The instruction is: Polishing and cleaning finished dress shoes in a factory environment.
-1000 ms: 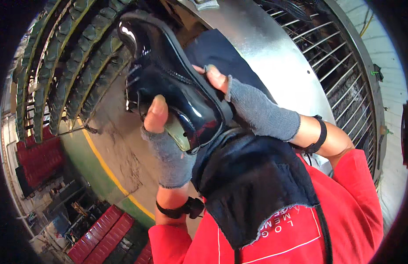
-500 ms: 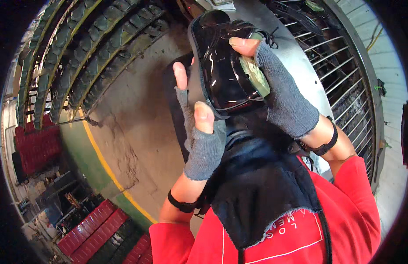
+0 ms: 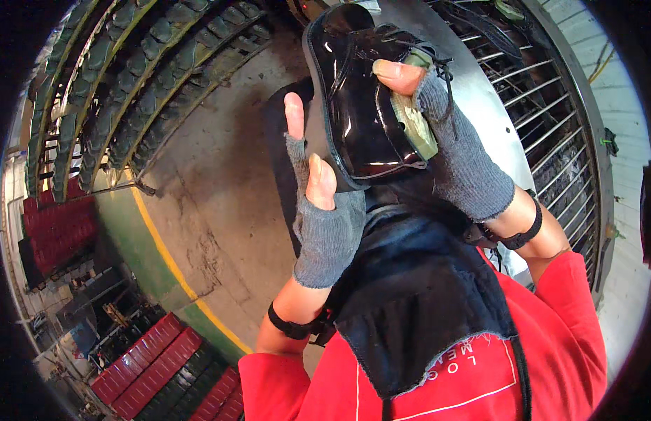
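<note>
A glossy black lace-up shoe (image 3: 371, 105) is held up in front of me, toe pointing away, with its dark grey sole edge (image 3: 320, 119) turned to the left. A pale green form (image 3: 415, 130) fills its opening. My right hand (image 3: 455, 137), in a grey fingerless glove, grips the shoe from the right, thumb over the opening's edge. Loose black laces (image 3: 443, 69) hang beside that thumb. On the sole side, my left hand (image 3: 325, 221), gloved alike, supports the shoe near the heel. Its thumb and one finger stick up apart; the other fingers are hidden.
Curved racks (image 3: 139, 77) carrying rows of dark shoe-shaped pieces stand at the far left. To the right are a metal sheet (image 3: 490, 98) and a barred metal rack (image 3: 550, 133). Red slatted trays (image 3: 139, 354) lie lower left, beyond a yellow floor line (image 3: 171, 263).
The shoe has shifted slightly to the right and tilted a little, both hands moving with it. My left thumb has turned more upright, and the right thumb still lies over the opening.
</note>
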Tool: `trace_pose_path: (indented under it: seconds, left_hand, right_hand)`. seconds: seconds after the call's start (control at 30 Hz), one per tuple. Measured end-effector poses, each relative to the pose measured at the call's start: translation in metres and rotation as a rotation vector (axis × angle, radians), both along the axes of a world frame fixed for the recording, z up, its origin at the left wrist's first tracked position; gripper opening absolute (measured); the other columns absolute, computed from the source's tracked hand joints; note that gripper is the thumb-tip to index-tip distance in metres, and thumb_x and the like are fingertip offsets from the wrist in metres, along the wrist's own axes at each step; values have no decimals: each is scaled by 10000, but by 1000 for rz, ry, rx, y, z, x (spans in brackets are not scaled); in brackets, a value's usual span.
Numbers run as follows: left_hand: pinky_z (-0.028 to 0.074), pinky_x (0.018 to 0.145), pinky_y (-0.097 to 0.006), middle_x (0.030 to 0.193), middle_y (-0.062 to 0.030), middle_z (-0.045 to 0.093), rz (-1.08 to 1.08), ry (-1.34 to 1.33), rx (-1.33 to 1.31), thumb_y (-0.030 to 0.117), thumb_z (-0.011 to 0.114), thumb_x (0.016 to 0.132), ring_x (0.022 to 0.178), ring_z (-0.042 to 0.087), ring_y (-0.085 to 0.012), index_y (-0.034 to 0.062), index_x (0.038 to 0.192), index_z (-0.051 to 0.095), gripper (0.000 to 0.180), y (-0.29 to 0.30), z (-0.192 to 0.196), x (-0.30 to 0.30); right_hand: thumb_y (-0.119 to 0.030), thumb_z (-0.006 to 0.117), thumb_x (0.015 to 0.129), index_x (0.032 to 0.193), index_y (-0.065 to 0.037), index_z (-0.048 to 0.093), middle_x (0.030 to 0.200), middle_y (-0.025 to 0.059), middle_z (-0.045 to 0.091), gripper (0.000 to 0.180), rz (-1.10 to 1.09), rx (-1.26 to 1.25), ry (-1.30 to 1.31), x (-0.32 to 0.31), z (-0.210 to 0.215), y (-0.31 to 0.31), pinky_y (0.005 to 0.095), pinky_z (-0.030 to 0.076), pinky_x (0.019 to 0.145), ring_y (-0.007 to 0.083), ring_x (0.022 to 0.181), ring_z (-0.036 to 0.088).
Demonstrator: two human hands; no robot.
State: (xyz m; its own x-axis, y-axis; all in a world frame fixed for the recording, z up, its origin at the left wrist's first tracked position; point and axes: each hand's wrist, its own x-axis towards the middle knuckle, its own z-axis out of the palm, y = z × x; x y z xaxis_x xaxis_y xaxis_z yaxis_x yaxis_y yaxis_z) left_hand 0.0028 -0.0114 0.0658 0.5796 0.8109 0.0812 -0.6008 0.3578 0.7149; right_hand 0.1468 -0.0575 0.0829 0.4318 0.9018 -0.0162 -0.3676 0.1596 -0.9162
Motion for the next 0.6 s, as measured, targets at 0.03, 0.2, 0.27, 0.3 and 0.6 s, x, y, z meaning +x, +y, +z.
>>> trace_pose_path:
  seconds: [0.03,0.2,0.27,0.3,0.6]
  left_hand:
    - [372,1224,-424,1661,-117,353,4,-2,-2,363,452,1118,1469,446,-275,65,1685,85,738,0,1,-1]
    - [382,1225,-423,1617,-134,412,22,434,52,514,381,1122,1455,460,-294,59,1671,156,747,16,0,-10]
    - [481,1148,-435,1456,-163,573,-132,340,-255,545,404,1102,1309,599,-287,45,1539,440,665,25,2,-20]
    - [500,1128,-432,1452,-173,577,-131,275,-366,540,454,1072,1291,615,-285,38,1530,449,680,21,-2,-15]
    - [581,1023,-416,1220,-167,713,-301,246,-760,453,571,1007,1111,720,-287,5,1338,587,557,-9,-83,-29]
  right_hand:
    - [-364,669,1013,1298,-51,636,1091,64,722,424,-19,34,-73,-1,2,2,299,551,912,133,984,698]
    - [-498,678,998,1427,-42,610,1317,121,655,630,265,-259,-487,35,-5,9,262,470,1013,132,1210,590]
    - [-526,679,990,1516,-44,554,1338,114,652,723,200,-214,-685,24,4,5,269,422,1066,127,1218,563]
    - [-561,686,976,1588,-62,469,1406,105,625,819,368,-287,-368,28,12,-1,283,380,1116,130,1262,538]
    - [-429,644,1048,897,-80,671,749,-96,504,381,656,-657,-49,26,-61,-93,223,387,629,9,722,457]
